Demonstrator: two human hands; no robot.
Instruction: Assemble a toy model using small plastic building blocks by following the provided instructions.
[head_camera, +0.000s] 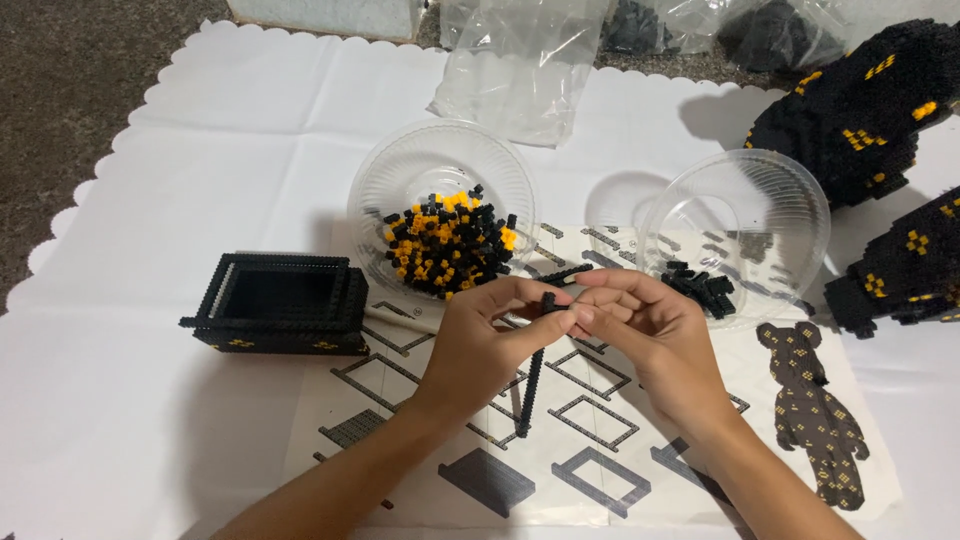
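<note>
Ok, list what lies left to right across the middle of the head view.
Black rectangular brick-built box → clear plastic bowl of black and orange bricks → left hand → right hand → clear plastic bowl of black bricks → black brick-built figure parts.

The right hand (645, 325) covers whatever its fingertips pinch, so the piece there cannot be told. The left hand (490, 335) hides the upper part of the black strip (531, 385). Up and to the right of the hands, the black-and-yellow block figure (870, 110) is cut off by the edge. The instruction sheet (600, 440) runs partly under both forearms.
</note>
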